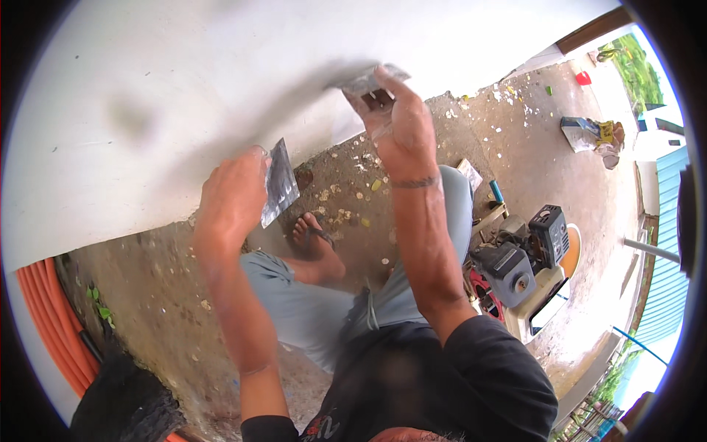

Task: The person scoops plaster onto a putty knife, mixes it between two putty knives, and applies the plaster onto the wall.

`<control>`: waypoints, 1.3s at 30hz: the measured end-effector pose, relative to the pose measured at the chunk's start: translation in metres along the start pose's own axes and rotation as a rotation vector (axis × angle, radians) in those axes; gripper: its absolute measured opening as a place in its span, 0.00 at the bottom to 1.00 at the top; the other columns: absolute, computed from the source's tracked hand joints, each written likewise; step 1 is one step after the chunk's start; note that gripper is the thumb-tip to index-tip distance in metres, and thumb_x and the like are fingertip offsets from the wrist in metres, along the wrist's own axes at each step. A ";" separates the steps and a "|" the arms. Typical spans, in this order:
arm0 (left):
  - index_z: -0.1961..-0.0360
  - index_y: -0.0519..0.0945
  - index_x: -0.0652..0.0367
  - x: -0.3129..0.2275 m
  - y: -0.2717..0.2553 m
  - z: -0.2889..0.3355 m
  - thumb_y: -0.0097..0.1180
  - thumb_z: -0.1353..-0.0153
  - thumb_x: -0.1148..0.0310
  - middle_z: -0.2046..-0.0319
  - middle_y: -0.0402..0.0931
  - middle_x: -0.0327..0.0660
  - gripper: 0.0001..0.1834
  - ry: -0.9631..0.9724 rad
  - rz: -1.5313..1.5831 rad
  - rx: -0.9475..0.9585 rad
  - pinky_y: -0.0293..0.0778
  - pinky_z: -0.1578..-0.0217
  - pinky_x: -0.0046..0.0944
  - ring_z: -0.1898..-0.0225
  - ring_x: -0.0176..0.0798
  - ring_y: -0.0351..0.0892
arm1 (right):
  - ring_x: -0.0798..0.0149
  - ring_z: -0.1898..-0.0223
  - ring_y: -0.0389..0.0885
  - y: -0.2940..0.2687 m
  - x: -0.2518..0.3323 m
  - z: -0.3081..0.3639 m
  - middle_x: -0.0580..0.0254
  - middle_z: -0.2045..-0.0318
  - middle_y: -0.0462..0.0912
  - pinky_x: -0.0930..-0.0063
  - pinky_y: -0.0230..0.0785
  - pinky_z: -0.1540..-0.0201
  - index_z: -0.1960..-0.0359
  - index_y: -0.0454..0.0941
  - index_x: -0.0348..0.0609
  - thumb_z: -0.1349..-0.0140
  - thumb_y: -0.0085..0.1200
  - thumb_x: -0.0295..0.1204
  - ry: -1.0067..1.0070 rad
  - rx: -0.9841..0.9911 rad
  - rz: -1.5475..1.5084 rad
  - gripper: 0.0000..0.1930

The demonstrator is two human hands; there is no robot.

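Black shirt (434, 368) nearest, grey blades (280, 186) jut from gripping left hand (233, 193) and right hand (403, 129).

Glare is whitening the ground (589, 228) well right of your right hand (399, 129); soft shadow (276, 118) is darkening the wall (184, 44) left of it.

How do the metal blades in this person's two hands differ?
The left-hand blade shows a broad face, while the right-hand blade shows a narrower strip. The left-hand blade runs mostly up and down in the picture; the right-hand blade lies crosswise. Both look flat and grey.
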State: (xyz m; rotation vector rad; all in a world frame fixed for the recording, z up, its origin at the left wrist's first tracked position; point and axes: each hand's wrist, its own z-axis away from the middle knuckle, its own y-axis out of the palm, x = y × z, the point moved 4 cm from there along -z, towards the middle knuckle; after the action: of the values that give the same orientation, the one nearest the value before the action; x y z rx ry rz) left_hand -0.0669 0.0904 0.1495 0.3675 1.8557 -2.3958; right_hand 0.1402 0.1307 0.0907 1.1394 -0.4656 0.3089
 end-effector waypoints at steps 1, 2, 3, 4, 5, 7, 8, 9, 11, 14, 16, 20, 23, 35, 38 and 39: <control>0.65 0.71 0.66 -0.003 0.001 -0.002 0.43 0.30 0.65 0.75 0.73 0.60 0.13 -0.011 -0.005 0.034 0.65 0.67 0.55 0.71 0.65 0.70 | 0.54 0.49 0.74 0.014 0.013 0.004 0.49 0.53 0.73 0.53 0.68 0.37 0.50 0.67 0.29 0.34 0.49 0.23 -0.060 0.113 -0.015 0.14; 0.65 0.71 0.66 -0.004 0.003 -0.002 0.43 0.30 0.64 0.75 0.73 0.60 0.14 -0.028 -0.013 0.073 0.64 0.66 0.55 0.70 0.65 0.70 | 0.55 0.50 0.75 0.030 0.025 0.012 0.49 0.55 0.74 0.53 0.67 0.36 0.50 0.67 0.30 0.34 0.49 0.23 -0.111 0.224 -0.033 0.13; 0.65 0.71 0.66 -0.004 0.003 -0.001 0.43 0.30 0.64 0.75 0.73 0.60 0.14 -0.024 -0.015 0.074 0.64 0.66 0.55 0.70 0.65 0.70 | 0.56 0.51 0.76 0.045 0.037 0.023 0.49 0.55 0.76 0.56 0.67 0.36 0.51 0.68 0.31 0.34 0.48 0.23 -0.148 0.298 -0.035 0.12; 0.66 0.70 0.66 -0.005 0.003 -0.001 0.43 0.30 0.64 0.75 0.73 0.60 0.14 -0.036 -0.003 0.084 0.64 0.66 0.56 0.69 0.65 0.71 | 0.61 0.56 0.77 0.063 0.053 0.037 0.55 0.60 0.77 0.62 0.69 0.44 0.57 0.71 0.34 0.35 0.50 0.24 -0.175 0.298 -0.030 0.08; 0.66 0.70 0.67 -0.004 0.003 -0.001 0.43 0.30 0.63 0.75 0.73 0.60 0.15 -0.053 0.007 0.094 0.64 0.66 0.56 0.69 0.65 0.71 | 0.66 0.62 0.77 0.074 0.062 0.047 0.61 0.65 0.78 0.68 0.72 0.51 0.62 0.73 0.37 0.36 0.52 0.24 -0.197 0.297 -0.026 0.05; 0.66 0.71 0.66 -0.003 0.001 0.000 0.44 0.31 0.65 0.72 0.74 0.60 0.13 -0.069 -0.016 0.113 0.66 0.63 0.58 0.64 0.65 0.73 | 0.65 0.62 0.78 0.065 0.077 0.052 0.60 0.64 0.79 0.68 0.71 0.52 0.60 0.73 0.36 0.36 0.51 0.24 -0.207 0.267 0.009 0.06; 0.66 0.73 0.65 -0.002 -0.001 0.000 0.44 0.31 0.66 0.69 0.76 0.59 0.12 -0.090 -0.036 0.128 0.68 0.61 0.59 0.60 0.65 0.74 | 0.64 0.62 0.79 0.060 0.084 0.055 0.60 0.63 0.79 0.69 0.71 0.52 0.60 0.73 0.36 0.36 0.51 0.24 -0.212 0.258 0.024 0.06; 0.66 0.73 0.65 -0.001 -0.001 0.001 0.44 0.31 0.66 0.69 0.76 0.59 0.12 -0.090 -0.040 0.123 0.68 0.61 0.59 0.60 0.65 0.74 | 0.64 0.62 0.79 0.053 0.089 0.058 0.60 0.63 0.80 0.69 0.71 0.52 0.59 0.73 0.36 0.36 0.51 0.24 -0.215 0.245 0.040 0.07; 0.67 0.73 0.65 0.001 -0.001 0.003 0.44 0.31 0.66 0.70 0.76 0.60 0.12 -0.069 -0.043 0.093 0.68 0.61 0.59 0.61 0.64 0.75 | 0.60 0.63 0.80 0.024 0.090 0.066 0.59 0.62 0.81 0.67 0.70 0.52 0.55 0.74 0.36 0.36 0.49 0.24 -0.298 0.188 0.110 0.09; 0.66 0.70 0.66 0.002 -0.002 0.001 0.43 0.29 0.63 0.74 0.73 0.60 0.15 -0.075 -0.022 0.104 0.64 0.66 0.56 0.70 0.65 0.69 | 0.66 0.56 0.77 -0.040 0.052 0.062 0.56 0.53 0.78 0.75 0.72 0.54 0.48 0.72 0.33 0.32 0.45 0.27 -0.542 -0.083 0.574 0.14; 0.65 0.72 0.66 -0.002 -0.007 0.003 0.42 0.30 0.64 0.71 0.75 0.61 0.14 -0.085 -0.021 0.101 0.65 0.63 0.57 0.67 0.64 0.72 | 0.68 0.52 0.75 -0.070 0.014 0.055 0.53 0.48 0.75 0.77 0.71 0.53 0.45 0.70 0.31 0.32 0.43 0.27 -0.518 -0.239 0.595 0.17; 0.58 0.74 0.68 0.023 -0.007 0.009 0.41 0.28 0.62 0.68 0.75 0.61 0.17 -0.029 0.134 0.008 0.68 0.61 0.50 0.69 0.60 0.70 | 0.58 0.44 0.69 -0.046 -0.064 0.021 0.47 0.45 0.71 0.68 0.64 0.43 0.41 0.64 0.29 0.35 0.39 0.21 -0.740 -0.286 0.745 0.20; 0.56 0.74 0.68 0.031 -0.015 0.005 0.41 0.28 0.58 0.69 0.74 0.57 0.21 -0.044 0.240 0.003 0.69 0.60 0.44 0.70 0.52 0.69 | 0.51 0.38 0.64 -0.014 -0.108 0.000 0.42 0.42 0.67 0.62 0.58 0.36 0.38 0.60 0.28 0.37 0.36 0.17 -1.057 -0.242 1.048 0.23; 0.64 0.71 0.68 0.048 -0.021 0.021 0.41 0.28 0.53 0.76 0.62 0.43 0.24 0.011 0.308 -0.035 0.64 0.66 0.36 0.72 0.39 0.57 | 0.64 0.60 0.74 -0.041 -0.064 0.005 0.54 0.61 0.75 0.67 0.74 0.52 0.58 0.70 0.38 0.29 0.36 0.29 -0.335 -0.272 0.409 0.11; 0.64 0.70 0.68 0.035 -0.024 0.018 0.42 0.28 0.55 0.77 0.61 0.42 0.22 -0.044 0.286 0.028 0.63 0.67 0.38 0.73 0.38 0.55 | 0.49 0.44 0.71 -0.004 -0.064 0.012 0.39 0.46 0.70 0.55 0.67 0.39 0.37 0.59 0.29 0.29 0.35 0.27 -0.385 -0.154 0.608 0.21; 0.64 0.70 0.68 0.031 -0.024 0.015 0.42 0.28 0.55 0.77 0.61 0.42 0.22 -0.038 0.287 0.034 0.63 0.67 0.38 0.73 0.38 0.55 | 0.48 0.43 0.70 0.003 -0.068 0.017 0.38 0.45 0.69 0.55 0.65 0.37 0.37 0.59 0.28 0.30 0.36 0.25 -0.511 -0.151 0.698 0.21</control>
State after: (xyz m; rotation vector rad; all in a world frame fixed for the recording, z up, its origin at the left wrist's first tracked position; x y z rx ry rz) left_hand -0.1044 0.0850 0.1681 0.5458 1.6223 -2.2267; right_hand 0.0770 0.1160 0.0651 0.8690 -1.3246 0.5763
